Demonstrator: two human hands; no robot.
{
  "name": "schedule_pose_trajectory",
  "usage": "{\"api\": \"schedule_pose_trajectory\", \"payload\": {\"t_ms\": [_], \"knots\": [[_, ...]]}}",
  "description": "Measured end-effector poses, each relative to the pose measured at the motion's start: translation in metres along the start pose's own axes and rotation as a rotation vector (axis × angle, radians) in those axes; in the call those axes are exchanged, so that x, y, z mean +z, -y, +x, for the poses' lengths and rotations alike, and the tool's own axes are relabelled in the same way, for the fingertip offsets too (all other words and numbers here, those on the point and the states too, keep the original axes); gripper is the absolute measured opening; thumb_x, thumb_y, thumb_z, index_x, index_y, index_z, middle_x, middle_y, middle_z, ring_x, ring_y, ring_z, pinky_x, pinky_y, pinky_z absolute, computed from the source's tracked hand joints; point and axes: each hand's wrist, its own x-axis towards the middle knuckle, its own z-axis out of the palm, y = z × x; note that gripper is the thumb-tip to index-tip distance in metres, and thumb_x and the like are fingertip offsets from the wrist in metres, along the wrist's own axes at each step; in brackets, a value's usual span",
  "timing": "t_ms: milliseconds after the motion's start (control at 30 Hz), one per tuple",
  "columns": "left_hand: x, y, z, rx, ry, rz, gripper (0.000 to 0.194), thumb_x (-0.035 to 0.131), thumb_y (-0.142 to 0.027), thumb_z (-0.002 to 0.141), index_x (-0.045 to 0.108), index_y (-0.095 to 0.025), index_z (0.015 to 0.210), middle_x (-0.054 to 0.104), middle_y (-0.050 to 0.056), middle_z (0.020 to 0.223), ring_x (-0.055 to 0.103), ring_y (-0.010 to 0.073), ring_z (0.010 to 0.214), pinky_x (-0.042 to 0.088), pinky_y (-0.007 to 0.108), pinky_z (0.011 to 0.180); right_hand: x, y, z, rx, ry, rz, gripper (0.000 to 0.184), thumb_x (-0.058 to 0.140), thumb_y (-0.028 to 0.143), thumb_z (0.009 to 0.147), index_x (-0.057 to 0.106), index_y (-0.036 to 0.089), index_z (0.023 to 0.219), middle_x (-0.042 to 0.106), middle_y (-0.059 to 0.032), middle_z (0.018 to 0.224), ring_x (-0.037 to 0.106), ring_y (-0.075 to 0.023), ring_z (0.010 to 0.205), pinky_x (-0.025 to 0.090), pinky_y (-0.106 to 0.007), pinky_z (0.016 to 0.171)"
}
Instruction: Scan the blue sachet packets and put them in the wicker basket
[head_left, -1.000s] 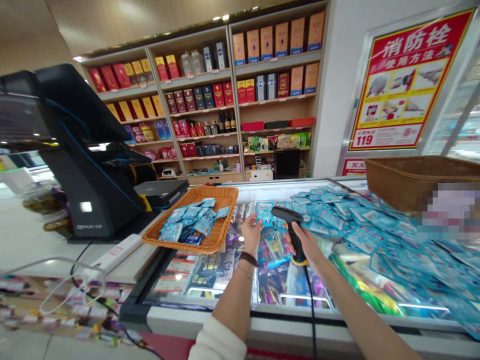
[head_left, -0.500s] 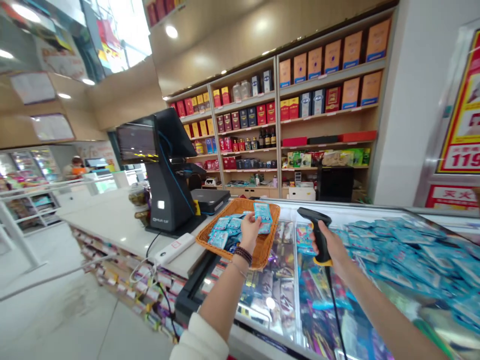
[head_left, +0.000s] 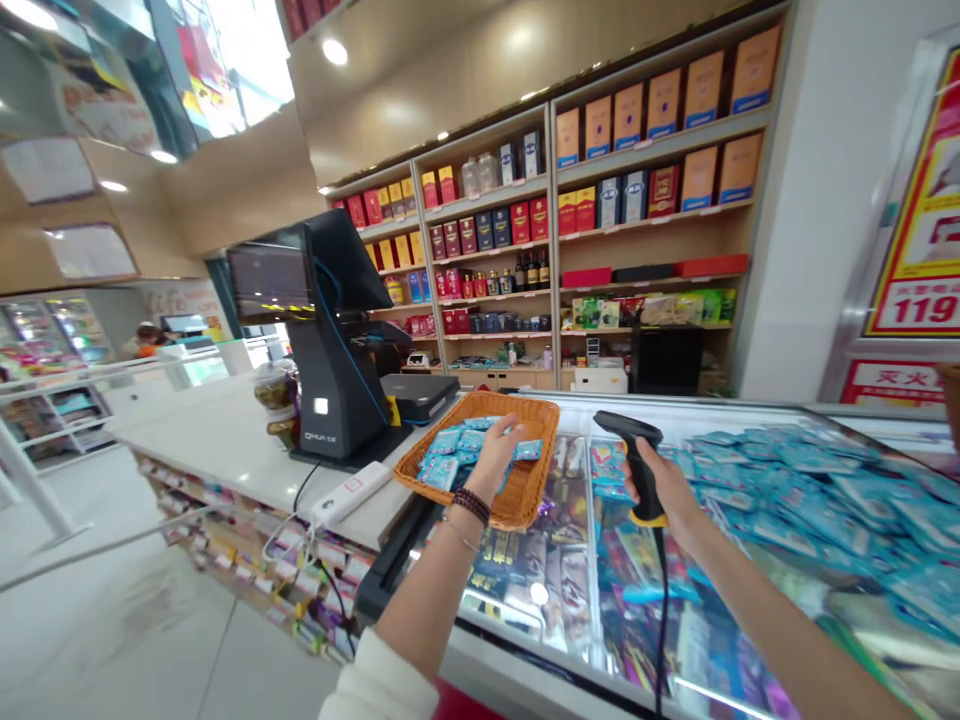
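One glass-topped desk, broad spread of blue packets across it, most outside the wicker basket; smaller batch already inside. Left hand over basket, fingers extended, can't tell if gripping. Right hand grips black scanner.

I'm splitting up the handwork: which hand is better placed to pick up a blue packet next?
Left, probably: the left hand looks free over the wicker basket holding blue packets, while the right hand grips the barcode scanner.
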Motion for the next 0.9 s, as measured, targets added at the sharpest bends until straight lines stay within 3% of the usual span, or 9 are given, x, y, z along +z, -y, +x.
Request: {"api": "schedule_pose_trajectory", "payload": {"t_ms": [133,267,433,533,700,767,900], "knots": [[0.073,0.018,-0.019,0.002,0.192,0.103,0.031,0.081,-0.024,0.086,0.081,-0.015,0.116,0.078,0.019,0.136,0.074,0.0312,0.127,0.053,0.049,0.119,-0.057,0.027,-0.015,-0.041,-0.131,0.007,0.058,0.093,0.072,0.068,0.069,0.021,0.080,0.065,0.0005,0.061,0.053,-0.0118,0.041,0.044,-0.024,0.034],[0.145,0.041,-0.043,-0.049,0.295,0.307,0.033,0.077,-0.019,0.087,0.080,-0.015,0.120,0.079,0.019,0.135,0.074,0.0317,0.125,0.055,0.048,0.115,-0.110,0.045,-0.033,-0.066,-0.259,0.051,0.056,0.092,0.071,0.071,0.072,0.021,0.087,0.063,0.0024,0.061,0.053,-0.0114,0.041,0.043,-0.022,0.034],[0.201,0.064,-0.081,-0.022,0.333,0.750,0.057,0.083,-0.034,0.087,0.073,-0.010,0.137,0.069,0.025,0.149,0.060,0.0398,0.146,0.043,0.050,0.125,-0.144,0.034,-0.055,-0.053,-0.333,0.160,0.064,0.095,0.073,0.064,0.073,0.021,0.094,0.062,0.0052,0.060,0.052,-0.0094,0.042,0.043,-0.020,0.036],[0.218,0.065,-0.093,-0.046,0.299,0.960,0.068,0.084,-0.045,0.085,0.068,-0.013,0.143,0.061,0.026,0.157,0.052,0.0443,0.151,0.042,0.053,0.123,-0.151,0.019,-0.063,-0.010,-0.300,0.205,0.064,0.095,0.073,0.065,0.072,0.022,0.096,0.062,0.0057,0.062,0.054,-0.0090,0.043,0.045,-0.019,0.037],[0.227,0.061,-0.091,-0.113,0.265,1.026,0.058,0.085,-0.042,0.084,0.071,-0.017,0.135,0.062,0.024,0.156,0.054,0.0439,0.147,0.045,0.053,0.117,-0.150,0.006,-0.063,0.020,-0.255,0.172,0.055,0.088,0.071,0.076,0.068,0.023,0.092,0.063,0.0040,0.064,0.054,-0.0105,0.043,0.044,-0.022,0.036],[0.224,0.063,-0.091,-0.089,0.244,0.937,0.052,0.081,-0.036,0.089,0.071,-0.016,0.136,0.070,0.023,0.143,0.063,0.0402,0.139,0.048,0.049,0.114,-0.147,0.003,-0.060,0.043,-0.245,0.136,0.055,0.087,0.072,0.077,0.065,0.023,0.086,0.063,0.0037,0.062,0.053,-0.0105,0.041,0.043,-0.022,0.035],[0.212,0.075,-0.094,-0.077,0.139,0.644,0.037,0.071,-0.029,0.097,0.074,-0.014,0.130,0.079,0.012,0.094,0.077,0.0299,0.097,0.058,0.040,0.094,-0.141,-0.005,-0.056,0.072,-0.179,0.042,0.061,0.085,0.078,0.073,0.061,0.023,0.076,0.061,0.0029,0.056,0.051,-0.0103,0.038,0.041,-0.022,0.034]]}}
